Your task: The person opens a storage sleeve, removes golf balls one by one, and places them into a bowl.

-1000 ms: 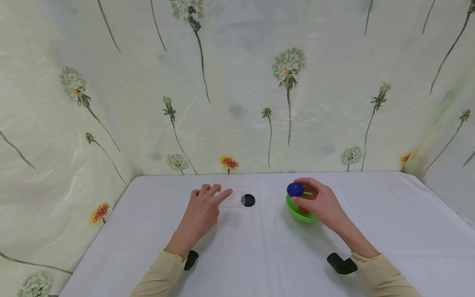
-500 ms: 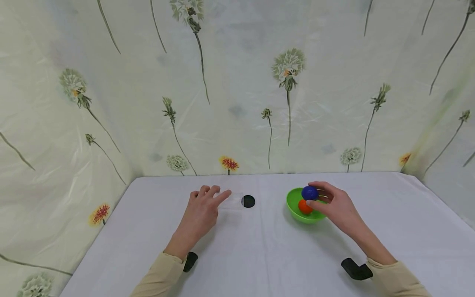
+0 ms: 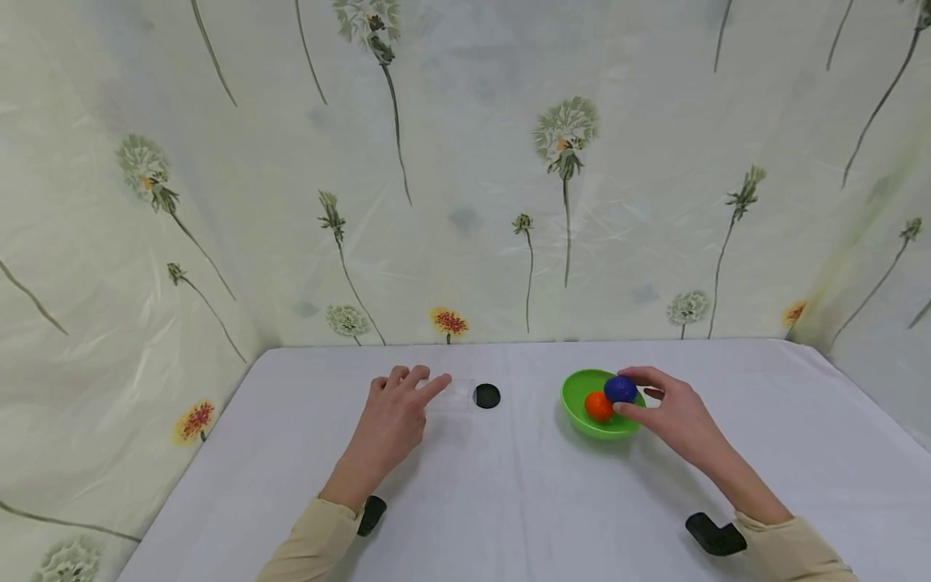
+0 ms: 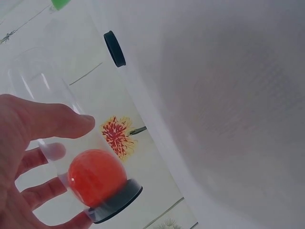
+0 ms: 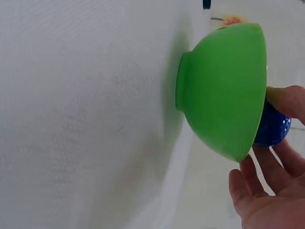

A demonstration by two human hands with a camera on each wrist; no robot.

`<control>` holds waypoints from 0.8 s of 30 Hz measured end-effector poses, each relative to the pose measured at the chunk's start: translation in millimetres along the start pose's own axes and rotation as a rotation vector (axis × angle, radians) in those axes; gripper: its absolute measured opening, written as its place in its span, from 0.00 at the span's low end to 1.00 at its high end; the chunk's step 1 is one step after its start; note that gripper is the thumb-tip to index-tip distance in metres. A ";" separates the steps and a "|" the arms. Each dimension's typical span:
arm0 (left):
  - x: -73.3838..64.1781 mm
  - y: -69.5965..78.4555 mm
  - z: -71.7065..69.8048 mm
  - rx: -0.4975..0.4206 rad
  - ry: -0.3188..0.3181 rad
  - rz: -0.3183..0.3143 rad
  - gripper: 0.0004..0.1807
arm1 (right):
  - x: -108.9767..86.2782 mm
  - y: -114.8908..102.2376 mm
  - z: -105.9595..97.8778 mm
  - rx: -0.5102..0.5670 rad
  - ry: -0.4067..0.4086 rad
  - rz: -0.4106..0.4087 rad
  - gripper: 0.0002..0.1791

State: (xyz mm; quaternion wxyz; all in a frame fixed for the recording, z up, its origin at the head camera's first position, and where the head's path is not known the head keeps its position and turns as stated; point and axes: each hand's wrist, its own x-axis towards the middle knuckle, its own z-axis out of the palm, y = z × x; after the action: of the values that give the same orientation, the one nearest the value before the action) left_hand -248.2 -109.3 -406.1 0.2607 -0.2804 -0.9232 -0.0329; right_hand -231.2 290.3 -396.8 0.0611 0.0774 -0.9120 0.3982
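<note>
My left hand (image 3: 393, 416) grips a clear tube (image 3: 454, 396) on its side, its far end pointing towards the right. Inside the tube, an orange-red ball (image 4: 97, 176) sits against the dark end cap (image 4: 116, 202), as the left wrist view shows. A second dark cap (image 3: 487, 396) lies on the table just right of the tube. Between thumb and fingers, my right hand (image 3: 680, 412) pinches a dark blue ball (image 3: 620, 390) at the right side of a green bowl (image 3: 604, 432). An orange ball (image 3: 599, 406) rests in the bowl, beside the blue one.
A white cloth covers the table (image 3: 509, 501). Behind it hangs a pale backdrop (image 3: 465, 162) printed with dandelions. Each wrist carries a black camera mount, such as the right mount (image 3: 715, 535).
My right hand has moved to the right and slightly down with the blue ball, from the bowl's left side to its right, uncovering the orange ball. My left hand has barely shifted.
</note>
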 end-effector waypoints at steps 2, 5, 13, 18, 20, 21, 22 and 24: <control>-0.4 0.0 0.1 -0.004 0.001 0.001 0.33 | 0.1 2.1 0.8 -0.005 -0.004 -0.003 0.30; -0.6 -0.1 0.0 -0.006 -0.003 -0.001 0.33 | 0.5 5.2 1.4 -0.012 -0.012 -0.004 0.29; -0.8 -0.3 0.3 -0.004 -0.017 -0.007 0.33 | 1.4 10.7 0.9 -0.028 -0.026 -0.002 0.30; -1.0 0.1 0.4 -0.014 -0.022 -0.010 0.33 | 0.2 12.3 0.6 -0.022 -0.032 0.000 0.30; -1.1 0.3 0.1 -0.016 -0.024 -0.011 0.33 | -0.4 12.7 0.4 -0.018 -0.035 0.001 0.30; -1.1 0.4 -0.1 -0.015 -0.026 -0.012 0.33 | -0.7 12.7 0.2 -0.016 -0.035 0.001 0.30; -1.0 0.4 -0.2 -0.014 -0.026 -0.012 0.33 | -1.0 12.8 0.0 -0.013 -0.035 0.000 0.29; -0.8 0.7 -0.5 -0.014 -0.027 -0.013 0.33 | -1.4 12.9 -0.8 -0.011 -0.031 -0.008 0.28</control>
State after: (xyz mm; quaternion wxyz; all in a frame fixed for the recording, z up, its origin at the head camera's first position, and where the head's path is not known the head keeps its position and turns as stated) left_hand -247.1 -109.2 -406.1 0.2459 -0.2767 -0.9282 -0.0371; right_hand -232.3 299.6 -405.8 0.0488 0.0870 -0.9147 0.3917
